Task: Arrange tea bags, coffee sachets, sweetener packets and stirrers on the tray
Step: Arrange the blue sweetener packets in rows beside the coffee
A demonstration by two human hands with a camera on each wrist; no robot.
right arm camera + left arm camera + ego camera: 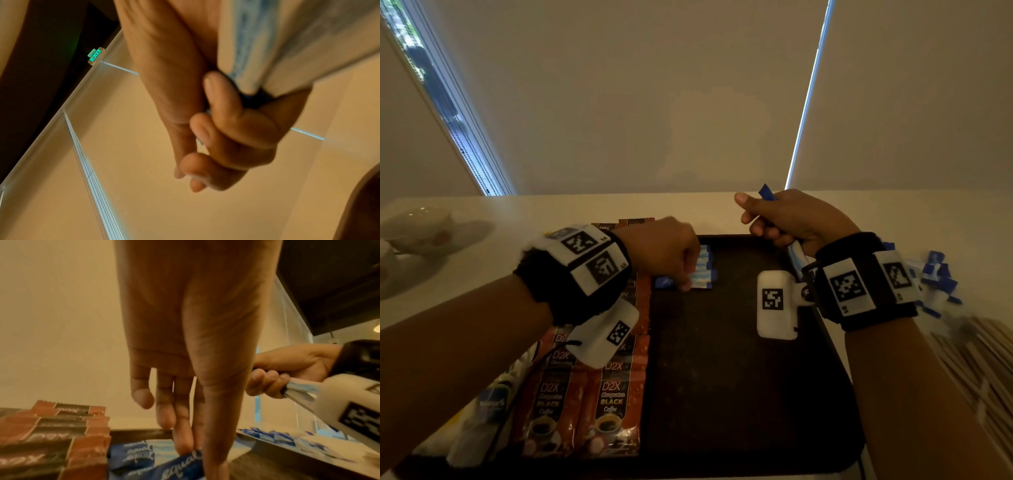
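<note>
Both forearms, each wearing a black wrist band with white printed markers, are reaching over the dark rectangular tray [739,394], which is lying on the pale counter [482,274]. Along the tray's left side, brown and black coffee sachets [606,404] are lying in overlapping rows, so this group seems already arranged. The left hand [664,250] is pointing down at the far left part of the tray, and its thumb and fingertips [183,446] are pinching one blue sweetener packet [180,467] and are lowering it onto the small row of blue and white sweetener packets [703,270] just beside the sachets; I think the person is adding it here to keep one kind together. The right hand [791,219] is hovering over the far right edge of the tray, and its fingers are curling tightly around a bundle of blue and white sweetener packets [796,257], probably as a supply for the left hand to take from. More loose blue packets [938,274] are lying on the counter to the right of the tray, and pale wooden stirrers [976,359] are lying nearer, still off the tray. At the far left, white cups [417,222] are standing well apart from the work.
</note>
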